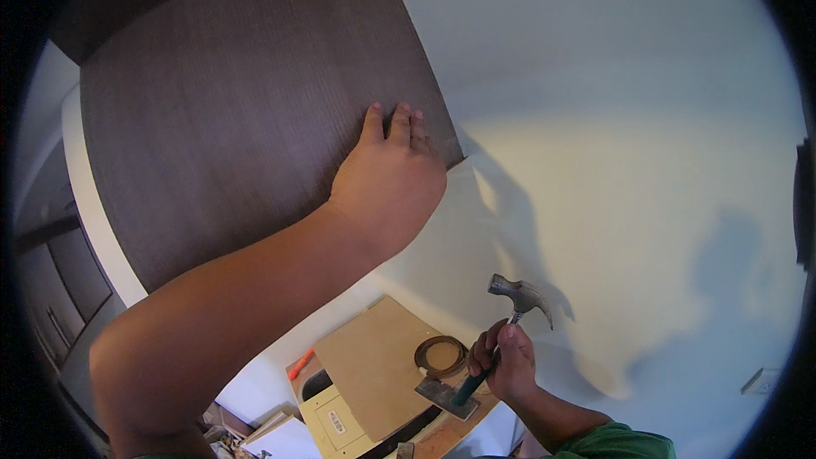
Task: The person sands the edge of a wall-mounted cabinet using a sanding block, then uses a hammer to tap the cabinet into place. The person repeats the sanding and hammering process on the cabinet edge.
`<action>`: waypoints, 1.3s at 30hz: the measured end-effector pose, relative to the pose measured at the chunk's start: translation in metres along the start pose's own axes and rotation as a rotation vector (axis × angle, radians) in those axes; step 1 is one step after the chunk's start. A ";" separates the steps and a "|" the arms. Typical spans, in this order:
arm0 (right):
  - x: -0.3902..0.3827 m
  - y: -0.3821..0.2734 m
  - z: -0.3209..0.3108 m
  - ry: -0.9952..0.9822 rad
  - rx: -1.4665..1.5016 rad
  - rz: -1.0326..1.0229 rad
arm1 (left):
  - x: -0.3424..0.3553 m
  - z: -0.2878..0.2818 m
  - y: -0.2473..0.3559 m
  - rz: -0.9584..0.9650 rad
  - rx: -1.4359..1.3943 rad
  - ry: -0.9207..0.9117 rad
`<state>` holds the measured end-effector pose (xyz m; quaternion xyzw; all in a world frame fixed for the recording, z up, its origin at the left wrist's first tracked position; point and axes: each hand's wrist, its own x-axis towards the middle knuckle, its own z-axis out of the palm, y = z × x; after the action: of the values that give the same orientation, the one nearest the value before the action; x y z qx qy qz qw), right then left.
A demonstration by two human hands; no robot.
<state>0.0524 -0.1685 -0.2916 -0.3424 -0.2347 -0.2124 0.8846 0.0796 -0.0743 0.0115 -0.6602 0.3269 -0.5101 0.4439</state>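
Note:
My left hand [391, 178] lies with its fingers apart on a dark brown wood-grain panel [229, 110], close to the panel's lower right corner. The left forearm crosses under the panel. Lower down on the right, my right hand [508, 361] is closed round the green handle of a claw hammer [520, 293]. The hammer's metal head points up, apart from the panel, with the claw toward the right. Behind the handle's lower end shows a flat grey rectangular piece [446, 398]; I cannot tell whether it touches the handle.
A pale wall [629, 178] meets the panel's right edge and carries an outlet [761, 381]. Below are a brown board [382, 357], a coil of brown edging strip [440, 348], a cream box [334, 423] and an orange tool [300, 364]. Loose pieces [225, 433] lie at lower left.

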 end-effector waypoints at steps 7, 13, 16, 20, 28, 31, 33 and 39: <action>-0.001 -0.014 -0.005 0.002 -0.002 -0.011 | 0.019 0.010 0.011 0.001 0.051 0.078; -0.002 -0.018 0.000 -0.007 -0.011 0.079 | 0.026 0.022 0.011 0.034 -0.122 0.035; -0.011 -0.024 -0.002 -0.010 -0.034 0.093 | 0.025 0.014 -0.008 0.190 -0.289 -0.021; -0.020 -0.028 -0.010 -0.007 -0.080 0.081 | 0.026 0.019 -0.032 0.332 -0.385 0.004; -0.037 -0.048 -0.028 0.049 -0.083 0.020 | 0.028 0.005 -0.019 0.307 -0.288 -0.013; -0.040 -0.053 -0.026 0.027 -0.095 -0.002 | 0.029 0.005 -0.023 0.308 -0.276 -0.008; -0.045 -0.056 -0.027 0.023 -0.082 -0.008 | 0.032 0.006 -0.022 0.313 -0.258 0.003; -0.059 -0.063 -0.027 0.029 -0.048 0.000 | 0.040 -0.003 -0.033 0.235 -0.139 -0.016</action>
<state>-0.0208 -0.2172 -0.3102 -0.3603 -0.2165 -0.2229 0.8796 0.0869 -0.0979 0.0572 -0.6505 0.4329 -0.4257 0.4563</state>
